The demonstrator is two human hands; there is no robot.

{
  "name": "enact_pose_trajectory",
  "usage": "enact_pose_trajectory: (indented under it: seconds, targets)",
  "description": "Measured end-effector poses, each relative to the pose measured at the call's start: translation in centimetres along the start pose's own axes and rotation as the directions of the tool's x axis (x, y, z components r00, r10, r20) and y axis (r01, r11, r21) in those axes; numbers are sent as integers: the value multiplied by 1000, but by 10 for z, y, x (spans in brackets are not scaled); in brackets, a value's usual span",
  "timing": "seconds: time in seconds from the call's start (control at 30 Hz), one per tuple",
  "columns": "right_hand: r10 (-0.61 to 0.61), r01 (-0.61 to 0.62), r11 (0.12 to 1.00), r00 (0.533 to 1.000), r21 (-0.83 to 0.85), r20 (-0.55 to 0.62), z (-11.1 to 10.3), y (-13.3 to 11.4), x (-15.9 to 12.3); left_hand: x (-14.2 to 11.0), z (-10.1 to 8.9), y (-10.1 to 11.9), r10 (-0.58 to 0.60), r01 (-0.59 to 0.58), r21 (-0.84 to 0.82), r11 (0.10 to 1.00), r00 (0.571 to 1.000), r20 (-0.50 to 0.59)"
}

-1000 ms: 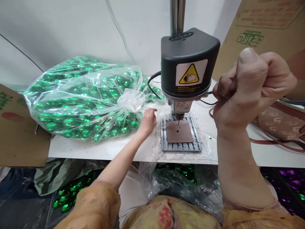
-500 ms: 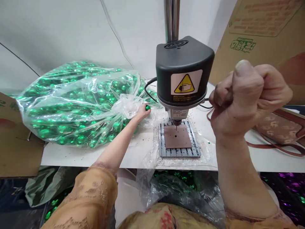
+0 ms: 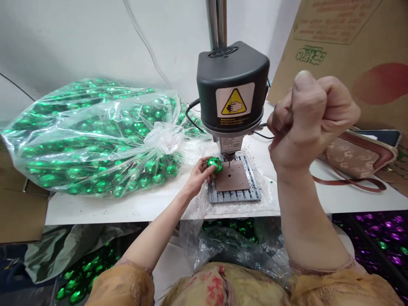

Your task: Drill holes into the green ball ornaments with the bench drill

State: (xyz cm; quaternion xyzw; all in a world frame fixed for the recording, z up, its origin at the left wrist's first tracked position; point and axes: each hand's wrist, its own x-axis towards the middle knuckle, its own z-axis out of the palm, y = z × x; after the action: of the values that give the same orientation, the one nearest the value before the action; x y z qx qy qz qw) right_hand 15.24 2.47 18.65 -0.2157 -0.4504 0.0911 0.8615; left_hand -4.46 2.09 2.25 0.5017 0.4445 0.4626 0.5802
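Observation:
Between the fingers of my left hand is a shiny green faceted ball. The ball is at the left side of the drill bit, over the edge of the brown square plate, which has a small dark hole. That plate lies on the slotted metal base of a small black bench drill press. On the right, my right hand is closed in a fist at the end of a thin lever on the drill's side; the fingers hide most of the lever.
A large clear bag of green balls lies on the white table at left. A cardboard box and a patterned handbag with a brown strap are at right. Below the table edge are green balls and purple balls.
My left hand has moved right, from beside the bag's knot to the drill, carrying the green ball. My right hand stays closed at the lever. The view has shifted slightly.

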Motion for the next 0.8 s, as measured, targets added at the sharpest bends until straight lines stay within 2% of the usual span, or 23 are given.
enact_pose_trajectory:
  seconds: [0.13,0.37,0.53,0.63,0.7,0.8]
  targets:
    - [0,0,1000,1000,6,26,-3,0,0,0,8,-10,66,-67,76,995,998,25]
    - [45,-44,999,998,-26,53,-5,-5,-3,1,15,-9,122,-133,258,957,991,57]
    - [66,-62,995,996,-76,58,-6,-4,-5,-1,24,-13,177,-180,480,859,983,52]
    - [52,-49,997,997,-52,55,-6,-2,-5,-3,30,-17,286,-251,614,749,957,43]
    - [47,-44,998,997,-49,57,-7,-1,-5,-4,33,-19,343,-284,655,701,938,39]
    - [36,-32,998,997,-61,66,-8,0,-5,-7,36,-20,364,-296,671,680,930,42]
